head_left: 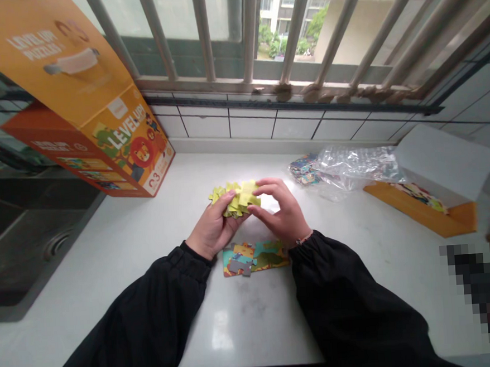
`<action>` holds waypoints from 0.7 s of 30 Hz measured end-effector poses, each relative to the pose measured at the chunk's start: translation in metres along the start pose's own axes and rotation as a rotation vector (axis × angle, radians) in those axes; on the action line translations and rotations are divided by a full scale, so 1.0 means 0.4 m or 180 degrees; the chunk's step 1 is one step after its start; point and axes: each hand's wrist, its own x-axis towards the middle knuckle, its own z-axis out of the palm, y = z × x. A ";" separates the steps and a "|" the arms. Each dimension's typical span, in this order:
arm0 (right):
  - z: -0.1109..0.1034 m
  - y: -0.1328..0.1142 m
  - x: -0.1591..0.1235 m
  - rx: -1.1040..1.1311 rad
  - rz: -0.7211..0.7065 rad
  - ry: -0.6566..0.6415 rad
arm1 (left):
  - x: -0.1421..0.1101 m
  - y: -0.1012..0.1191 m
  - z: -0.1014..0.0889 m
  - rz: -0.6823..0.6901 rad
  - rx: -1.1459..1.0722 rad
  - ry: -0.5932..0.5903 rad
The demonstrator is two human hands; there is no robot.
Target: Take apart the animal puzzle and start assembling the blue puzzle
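Observation:
In my left hand (pixel 216 222) lies a loose pile of puzzle pieces (pixel 235 207), their yellow-green backs facing up, with the thumb pressed on top. My right hand (pixel 283 211) pinches a pale yellow puzzle piece (pixel 249 193) at the right side of that pile, fingers above and thumb below. On the white counter beneath both hands is a partly joined puzzle (pixel 271 258) in teal, green and orange. A loose grey-and-blue piece (pixel 239 266) rests over its left part. My right wrist and sleeve cover its right end.
A tall orange puzzle box (pixel 135 138) stands at the back left beside a dark sink (pixel 26 243). Clear plastic bags (pixel 353 165) with more pieces lie at the back right. An open orange-and-white box (pixel 457 219) sits right of them. Window bars (pixel 205 35) rise behind the counter.

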 end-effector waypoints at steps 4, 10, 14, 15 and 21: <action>0.013 -0.013 -0.002 -0.0134 -0.0224 -0.0477 | -0.009 -0.006 0.009 -0.0095 0.0062 -0.0106; 0.006 -0.003 -0.004 -0.0543 -0.0076 -0.0329 | -0.001 0.014 0.002 0.0364 -0.0011 0.0381; 0.029 0.035 -0.026 -0.0978 0.0035 -0.0785 | 0.012 0.019 -0.004 0.0691 -0.0079 0.0761; 0.036 0.045 -0.031 -0.1102 0.0100 -0.0951 | 0.015 0.019 -0.005 0.0742 -0.0090 0.0833; 0.040 0.052 -0.026 -0.1315 0.0057 -0.1301 | 0.020 0.018 -0.005 0.0722 -0.0076 0.0983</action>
